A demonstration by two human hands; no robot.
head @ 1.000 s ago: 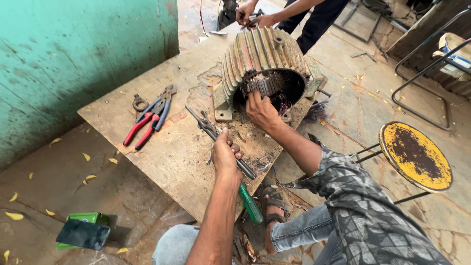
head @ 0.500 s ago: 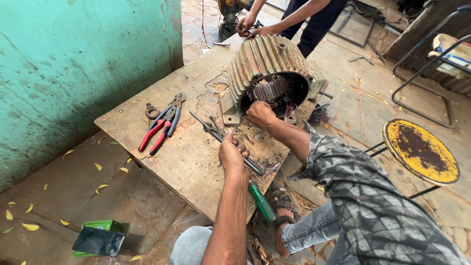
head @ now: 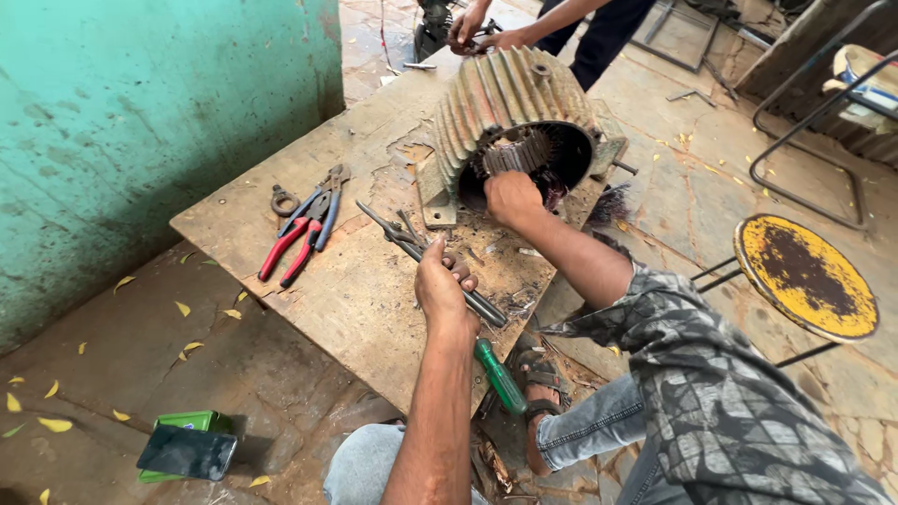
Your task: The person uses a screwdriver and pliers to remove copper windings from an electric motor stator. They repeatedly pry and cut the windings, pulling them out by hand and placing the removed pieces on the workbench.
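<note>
The left hand reaches forward from a bare forearm and rests on the wooden board, its fingers curled over and pressed around the dark handles of a long-nosed tool. The tool's thin jaws stick out past the knuckles, up and to the left of the grip, lying flat on the wood; its handles run out the other side, down and to the right of the fist.

The right hand stretches out from a patterned sleeve, wrist bent, and sits at the mouth of the ribbed motor housing. Its fingers are tucked inward at the winding ends; whether they pinch anything I cannot tell.

The housing lies on its side just beyond that hand, its fins rusty and pale, the round opening dark with a ring of metal slots inside.

Well to the left of the gripped tool lie red-handled pliers and blue-handled pliers. A green-handled screwdriver hangs below the board's edge, near the left forearm.
</note>
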